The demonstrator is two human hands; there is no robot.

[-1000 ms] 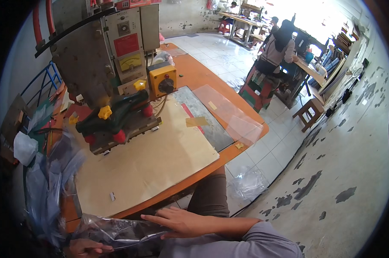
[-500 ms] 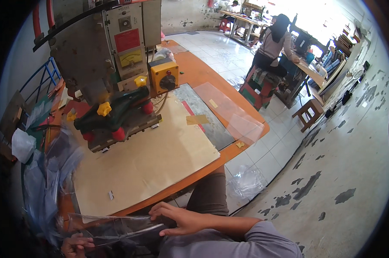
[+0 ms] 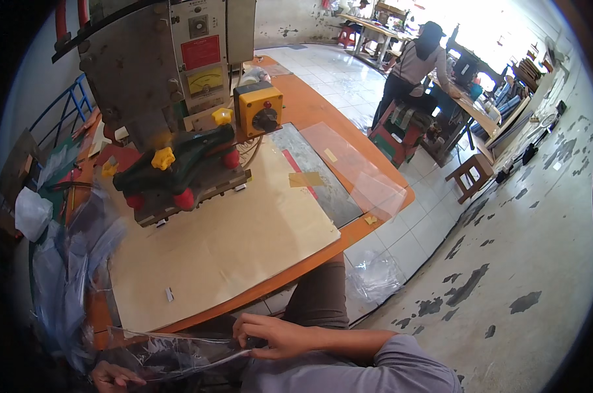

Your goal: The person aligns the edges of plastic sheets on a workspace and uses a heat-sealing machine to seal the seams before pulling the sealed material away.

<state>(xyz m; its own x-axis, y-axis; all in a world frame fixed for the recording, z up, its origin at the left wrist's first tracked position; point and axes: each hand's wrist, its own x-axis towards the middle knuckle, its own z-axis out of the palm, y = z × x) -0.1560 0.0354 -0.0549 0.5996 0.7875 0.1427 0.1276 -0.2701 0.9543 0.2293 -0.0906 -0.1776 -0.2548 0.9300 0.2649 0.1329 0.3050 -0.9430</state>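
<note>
A clear plastic sheet (image 3: 185, 350), shiny and creased, stretches over my lap at the near table edge. My left hand (image 3: 115, 378) pinches its left end, low in the picture and partly dark. At the sheet's right end, my right hand (image 3: 273, 336) has its fingers bent and closed on the plastic edge. A pale strip runs along the sheet's lower edge between the hands. Beyond them lies a tan board (image 3: 231, 242) with a small whitish tab (image 3: 169, 295) on it. Over the board's far part stands a press machine (image 3: 129, 78) with yellow star knobs.
The orange table (image 3: 303, 98) carries a yellow switch box (image 3: 258, 110), a pinkish clear sheet (image 3: 375, 187) and a grey plate (image 3: 345, 206). Heaped plastic (image 3: 60, 275) lies at left. Crumpled plastic (image 3: 375, 278) is on the floor near a wooden stool (image 3: 470, 177). Another person (image 3: 417, 72) sits farther off.
My right hand's fingers have curled in and closed on the plastic edge. The sheet between my hands has shifted slightly, and the left hand has dipped a little. The view has moved slightly.
</note>
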